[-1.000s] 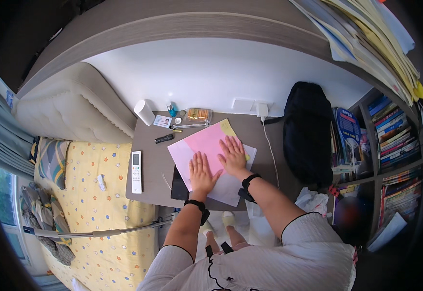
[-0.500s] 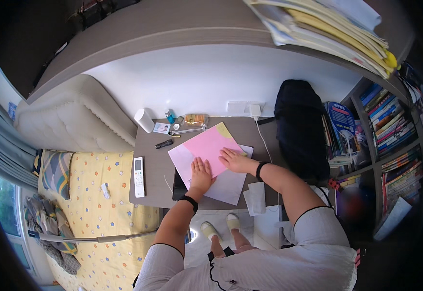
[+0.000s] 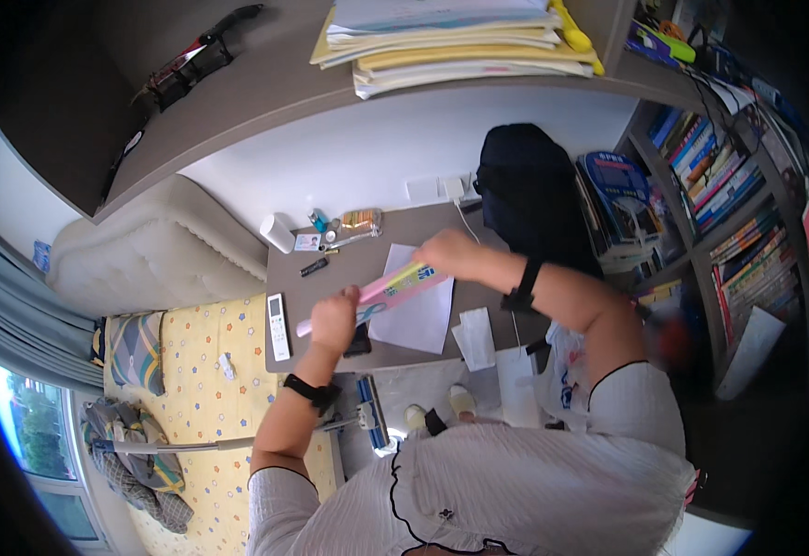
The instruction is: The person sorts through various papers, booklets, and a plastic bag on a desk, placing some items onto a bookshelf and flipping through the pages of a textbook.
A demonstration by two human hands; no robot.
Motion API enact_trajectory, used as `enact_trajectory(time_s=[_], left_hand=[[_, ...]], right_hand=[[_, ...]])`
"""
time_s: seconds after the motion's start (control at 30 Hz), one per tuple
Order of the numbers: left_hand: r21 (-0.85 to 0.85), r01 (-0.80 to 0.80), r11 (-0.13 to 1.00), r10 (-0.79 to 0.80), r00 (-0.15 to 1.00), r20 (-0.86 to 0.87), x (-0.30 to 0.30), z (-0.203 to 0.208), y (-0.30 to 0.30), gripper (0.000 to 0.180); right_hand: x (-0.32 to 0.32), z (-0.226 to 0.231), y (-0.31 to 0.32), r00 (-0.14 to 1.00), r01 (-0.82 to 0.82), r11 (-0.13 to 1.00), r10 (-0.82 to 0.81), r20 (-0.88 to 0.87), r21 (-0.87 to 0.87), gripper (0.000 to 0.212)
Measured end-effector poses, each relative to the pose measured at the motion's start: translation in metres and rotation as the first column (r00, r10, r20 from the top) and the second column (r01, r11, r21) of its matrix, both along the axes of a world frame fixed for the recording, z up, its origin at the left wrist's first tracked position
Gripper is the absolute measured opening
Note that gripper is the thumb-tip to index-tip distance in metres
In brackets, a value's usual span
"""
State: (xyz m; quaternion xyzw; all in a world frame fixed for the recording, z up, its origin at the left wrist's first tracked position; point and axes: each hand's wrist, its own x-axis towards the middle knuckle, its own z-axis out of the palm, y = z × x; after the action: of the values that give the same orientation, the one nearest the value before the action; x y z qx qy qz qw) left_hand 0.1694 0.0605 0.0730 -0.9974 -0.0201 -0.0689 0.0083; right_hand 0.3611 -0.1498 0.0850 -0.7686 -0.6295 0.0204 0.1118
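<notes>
Both hands hold a thin pink folder or booklet point(image 3: 400, 289) up above the desk point(image 3: 395, 357). It is tilted so that I see it as a narrow slanted strip, with yellow and blue print on its face. My left hand point(image 3: 334, 317) is closed round its left end. At its upper right end, my right hand point(image 3: 449, 255) grips it, slightly blurred. Under it lies a white sheet of paper point(image 3: 423, 324) on the desk. A dark flat object point(image 3: 358, 341) shows partly beside my left hand; its kind is hidden.
A white remote control point(image 3: 278, 326) lies at the desk's left edge. A white cup point(image 3: 277, 233), a card point(image 3: 307, 242) and small items stand at the back. A black bag point(image 3: 534, 199) leans right, near folded white paper point(image 3: 475, 339). A pole with a floor head point(image 3: 372, 412) crosses near the bed.
The pink folder, flat on the desk under my spread hands before, is now lifted and tilted. Both hands have closed on its ends. The view has shifted, showing more of the shelf.
</notes>
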Motion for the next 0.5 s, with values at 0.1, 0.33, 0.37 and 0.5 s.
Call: enact_trajectory(time_s=[0.1,0.33,0.37,0.5], left_hand=[[-0.544,0.183,0.819,-0.187,0.981,0.048,-0.023,0.039,0.009,0.012],[-0.977,-0.206,0.059,-0.029,0.978,-0.208,-0.063,0.020,0.005,0.029],[-0.970,-0.234,-0.073,-0.002,0.972,-0.234,-0.059,0.011,-0.003,0.029],[-0.907,-0.243,-0.345,0.144,0.941,-0.307,-0.059,-0.053,-0.010,0.034]], right_hand=[[0.005,0.045,-0.024,0.872,-0.071,0.997,0.083,-0.482,0.043,0.015],[0.011,-0.003,-0.067,0.147,0.618,0.784,-0.034,-0.989,0.065,0.065],[0.015,-0.062,-0.072,-0.227,0.645,0.752,0.017,-0.974,-0.137,0.081],[-0.095,-0.078,-0.052,-0.780,0.433,0.901,0.351,-0.519,-0.040,0.100]])
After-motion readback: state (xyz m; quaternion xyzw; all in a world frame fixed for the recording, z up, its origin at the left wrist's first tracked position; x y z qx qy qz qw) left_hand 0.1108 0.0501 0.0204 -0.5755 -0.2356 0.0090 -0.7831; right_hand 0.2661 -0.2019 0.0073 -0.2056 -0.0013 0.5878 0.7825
